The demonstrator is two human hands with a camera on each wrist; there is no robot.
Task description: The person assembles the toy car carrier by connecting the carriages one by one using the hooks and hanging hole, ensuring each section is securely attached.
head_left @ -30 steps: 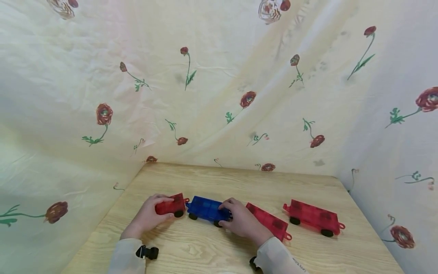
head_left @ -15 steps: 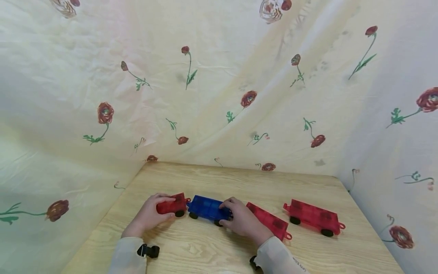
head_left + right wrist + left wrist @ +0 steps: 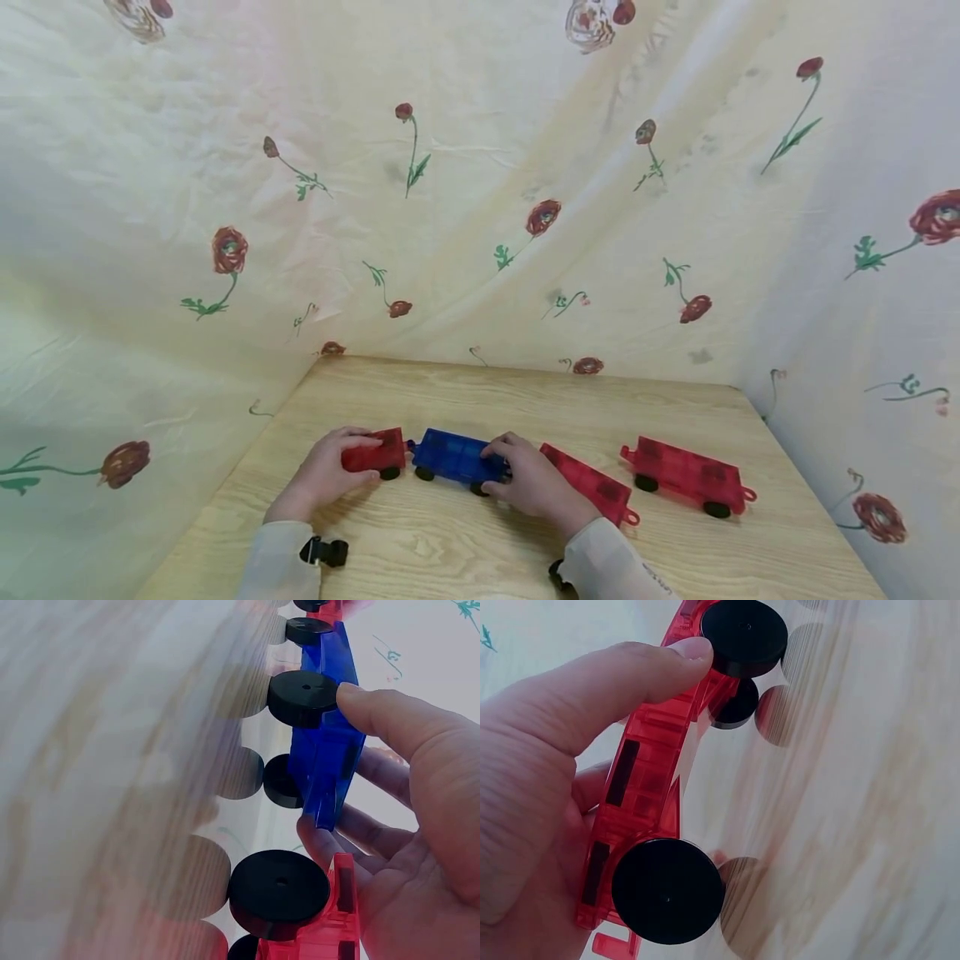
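Note:
My left hand (image 3: 330, 471) grips a red translucent toy train car (image 3: 381, 454) from its left end, thumb on the near side. In the left wrist view this red car (image 3: 641, 772) shows black wheels, close to the tabletop. To its right, my right hand (image 3: 528, 479) holds a blue toy train car (image 3: 450, 454) at its right end, thumb and fingers on opposite sides. The blue car (image 3: 326, 742) stands on its wheels in the right wrist view. The facing couplings of the two cars meet or nearly meet; whether they are hooked I cannot tell.
Right behind my right hand stands another red car (image 3: 592, 483), partly covered by the hand. A further red car (image 3: 686, 475) sits farther right, apart from it. Flowered cloth (image 3: 480, 208) hangs around the back and sides of the wooden table (image 3: 450, 546).
The red car in my left hand has dipped slightly and shifted a little left, its coupling now lower beside the blue car's. My right hand and the blue car have hardly moved.

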